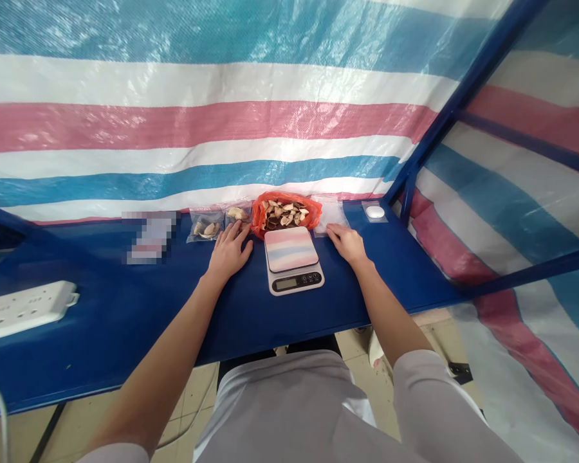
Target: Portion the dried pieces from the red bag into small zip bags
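My left hand (230,249) lies flat on the blue table, fingers spread, its fingertips at the near edge of a small clear bag of dried pieces (236,213). Beside that lies another clear bag with pale dried slices (206,228). My right hand (347,244) rests with its fingers stretched toward the near edge of a stack of clear plastic bags (332,215), touching it; nothing is lifted. Between my hands stands a white kitchen scale (292,257), its platform bare and its display blank. Right behind it, an open red plastic bag (313,218) holds many dried slices (284,213).
A small clear bag with a white oval object (375,212) lies at the back right. A white power strip (26,310) sits at the left. A pixelated patch hides something at the back left. Striped sheeting (222,125) and a blue frame post (463,96) bound the table (139,321).
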The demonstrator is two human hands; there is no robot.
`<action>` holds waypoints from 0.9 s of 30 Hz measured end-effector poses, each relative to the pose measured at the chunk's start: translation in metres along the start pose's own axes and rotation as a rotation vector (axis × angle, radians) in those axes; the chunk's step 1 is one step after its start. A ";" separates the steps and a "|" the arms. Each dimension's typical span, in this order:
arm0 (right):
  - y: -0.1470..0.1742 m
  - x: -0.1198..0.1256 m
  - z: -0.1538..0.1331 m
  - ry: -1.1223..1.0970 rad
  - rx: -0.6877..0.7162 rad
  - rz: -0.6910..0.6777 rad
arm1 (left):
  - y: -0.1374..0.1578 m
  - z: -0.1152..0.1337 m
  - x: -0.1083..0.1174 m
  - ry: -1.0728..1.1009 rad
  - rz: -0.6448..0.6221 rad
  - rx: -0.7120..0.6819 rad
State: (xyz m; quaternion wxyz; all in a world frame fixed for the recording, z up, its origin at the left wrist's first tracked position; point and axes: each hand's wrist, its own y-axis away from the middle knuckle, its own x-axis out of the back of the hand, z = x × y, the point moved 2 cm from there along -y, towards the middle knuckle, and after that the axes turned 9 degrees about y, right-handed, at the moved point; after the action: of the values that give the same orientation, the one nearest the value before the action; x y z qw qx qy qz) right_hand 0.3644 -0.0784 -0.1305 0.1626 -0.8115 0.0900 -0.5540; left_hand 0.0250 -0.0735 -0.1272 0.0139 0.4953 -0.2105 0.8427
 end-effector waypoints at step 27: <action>-0.017 0.048 -0.074 -1.395 -0.317 0.083 | -0.026 0.098 0.037 1.396 -0.030 0.390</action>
State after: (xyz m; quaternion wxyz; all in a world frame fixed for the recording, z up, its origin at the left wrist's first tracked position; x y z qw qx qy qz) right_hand 0.3132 -0.0902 -0.0580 0.0835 -0.9864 0.0752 0.1201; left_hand 0.0928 -0.0928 -0.0459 0.0680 -0.1618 0.0084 0.9844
